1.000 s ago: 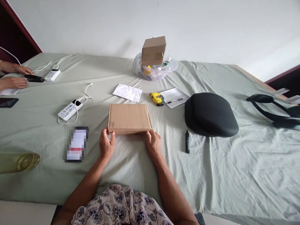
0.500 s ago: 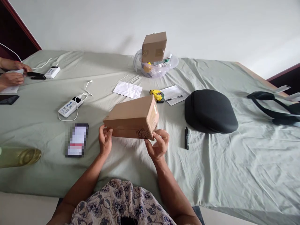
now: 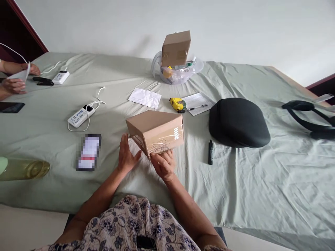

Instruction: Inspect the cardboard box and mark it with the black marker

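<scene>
Now the right hand (image 3: 164, 165) is pinching the tan rectangular cardboard box (image 3: 156, 128) low at near centre, while the left hand (image 3: 127, 155), fingers spread beside it, should be steadying its left side.

Pale green cloth, all creases, spread right across the desk (image 3: 251, 195)! Lower left, a greenish bottle (image 3: 26, 169) lies on its side; next along, a blurred-screen phone (image 3: 89, 153), then a white power block (image 3: 80, 116) trailing cable. Upper left: dark phone (image 3: 12, 107), black stapler (image 3: 44, 81), second white block (image 3: 61, 77). Top centre, a clear basin (image 3: 175, 80)! Below it, a white slip (image 3: 144, 98), yellow tape measure (image 3: 176, 103), written sheet (image 3: 196, 101). Right of centre, black marker (image 3: 210, 153) and domed black case (image 3: 239, 122); far right, a black headband (image 3: 298, 118).
</scene>
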Demonstrator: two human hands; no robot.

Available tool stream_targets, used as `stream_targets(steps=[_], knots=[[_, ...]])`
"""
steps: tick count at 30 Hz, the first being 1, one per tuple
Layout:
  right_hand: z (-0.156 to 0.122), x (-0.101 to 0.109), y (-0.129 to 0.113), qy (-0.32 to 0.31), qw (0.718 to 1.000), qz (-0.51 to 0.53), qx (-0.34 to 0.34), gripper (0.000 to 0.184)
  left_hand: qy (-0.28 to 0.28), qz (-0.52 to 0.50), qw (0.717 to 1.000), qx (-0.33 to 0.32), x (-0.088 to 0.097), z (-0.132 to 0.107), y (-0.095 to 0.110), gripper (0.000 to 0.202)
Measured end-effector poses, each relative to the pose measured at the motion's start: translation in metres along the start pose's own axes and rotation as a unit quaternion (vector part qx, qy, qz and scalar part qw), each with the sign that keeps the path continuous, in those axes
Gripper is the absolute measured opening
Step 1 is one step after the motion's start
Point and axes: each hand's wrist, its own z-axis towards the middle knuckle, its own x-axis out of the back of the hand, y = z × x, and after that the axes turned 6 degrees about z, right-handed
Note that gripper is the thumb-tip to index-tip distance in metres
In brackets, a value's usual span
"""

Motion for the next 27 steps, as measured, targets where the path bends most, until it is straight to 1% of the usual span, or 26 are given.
stream_targets(steps=[2, 4, 6, 8, 10, 12, 14, 16, 18, 20, 22, 24, 27], knots=[[-0.004, -0.004, -0.002, -0.012, 1.0, 0.012, -0.001, 0.041, 0.021, 0.024, 0.998, -0.06, -0.001, -0.001, 0.0, 0.093], [-0.008, -0.008, -0.004, -0.019, 0.999, 0.024, -0.009, 0.042, 0.028, 0.025, 0.994, -0.105, 0.0, 0.0, 0.002, 0.091], [-0.012, -0.011, -0.006, -0.031, 0.999, 0.032, -0.019, 0.042, 0.023, 0.016, 0.99, -0.138, 0.002, 0.002, 0.003, 0.082], [-0.014, -0.013, -0.009, -0.055, 0.998, 0.028, -0.025, 0.039, 0.012, 0.001, 0.985, -0.173, 0.005, 0.003, 0.004, 0.07], [-0.014, -0.013, -0.012, -0.082, 0.996, 0.013, -0.027, 0.035, 0.003, -0.006, 0.98, -0.197, 0.008, 0.004, 0.004, 0.06], [-0.012, -0.012, -0.014, -0.089, 0.996, 0.01, -0.025, 0.035, -0.003, 0.006, 0.979, -0.201, 0.009, 0.005, 0.004, 0.059], [-0.011, -0.009, -0.014, -0.063, 0.998, 0.024, -0.02, 0.038, 0.002, 0.03, 0.98, -0.199, 0.01, 0.005, 0.003, 0.06], [-0.008, -0.003, -0.011, -0.004, 1.0, 0.018, -0.02, 0.041, 0.019, 0.042, 0.976, -0.212, 0.011, 0.007, 0.004, 0.061], [-0.006, 0.004, -0.004, 0.061, 0.997, -0.029, -0.044, 0.043, 0.033, 0.04, 0.972, -0.23, 0.011, 0.009, 0.006, 0.063], [-0.004, 0.009, 0.004, 0.11, 0.987, -0.081, -0.08, 0.052, 0.042, 0.035, 0.969, -0.239, 0.011, 0.01, 0.008, 0.064], [-0.004, 0.011, 0.013, 0.127, 0.981, -0.101, -0.109, 0.07, 0.05, 0.029, 0.969, -0.239, 0.011, 0.011, 0.01, 0.064], [-0.006, 0.009, 0.02, 0.124, 0.98, -0.093, -0.124, 0.083, 0.055, 0.017, 0.97, -0.235, 0.01, 0.012, 0.011, 0.063], [-0.011, 0.004, 0.024, 0.114, 0.981, -0.076, -0.139, 0.087, 0.047, 0.004, 0.974, -0.221, 0.01, 0.01, 0.008, 0.062]])
